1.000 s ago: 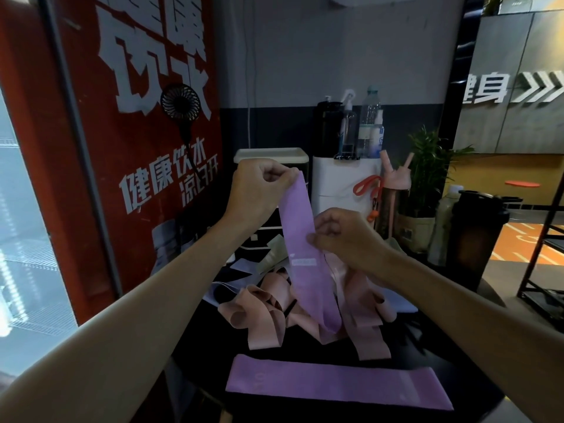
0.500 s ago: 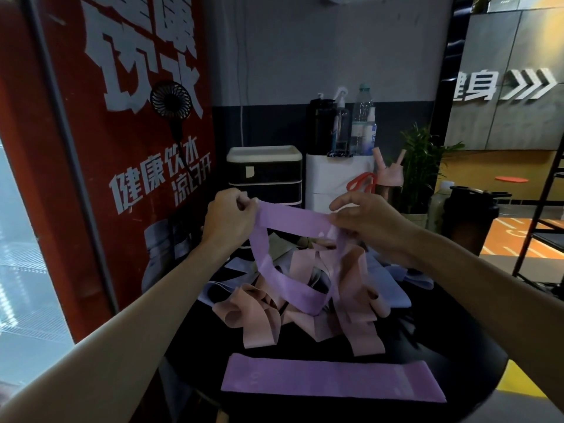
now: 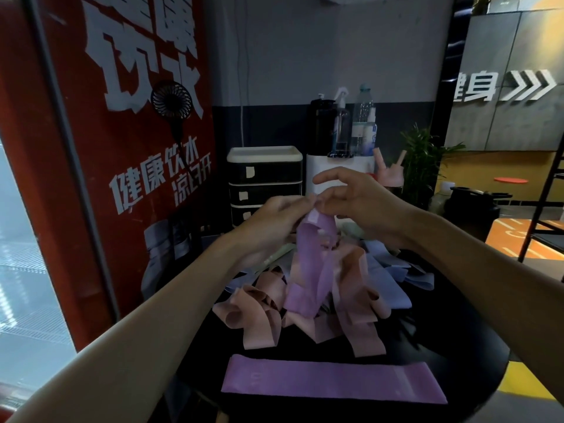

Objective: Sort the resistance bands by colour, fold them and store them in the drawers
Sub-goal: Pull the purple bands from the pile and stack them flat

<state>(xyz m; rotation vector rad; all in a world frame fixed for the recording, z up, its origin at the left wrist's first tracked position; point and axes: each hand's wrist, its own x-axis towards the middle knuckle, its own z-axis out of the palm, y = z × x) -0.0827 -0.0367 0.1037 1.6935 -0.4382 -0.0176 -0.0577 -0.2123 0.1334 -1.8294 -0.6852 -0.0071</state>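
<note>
Purple band (image 3: 308, 270) — top pinched between left hand (image 3: 274, 221), right hand (image 3: 363, 206).

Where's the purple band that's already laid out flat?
Head view: the flat purple fabric resistance band lies along the round black table's near edge, just below the tangled pink bands.

Matt cloth bands (image 3: 308, 270), glossy black table (image 3: 476, 325)

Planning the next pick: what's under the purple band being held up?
The held purple band rests its lower end on pink bands; blue bands lie beside. Anything deeper in the pile is covered.
</note>
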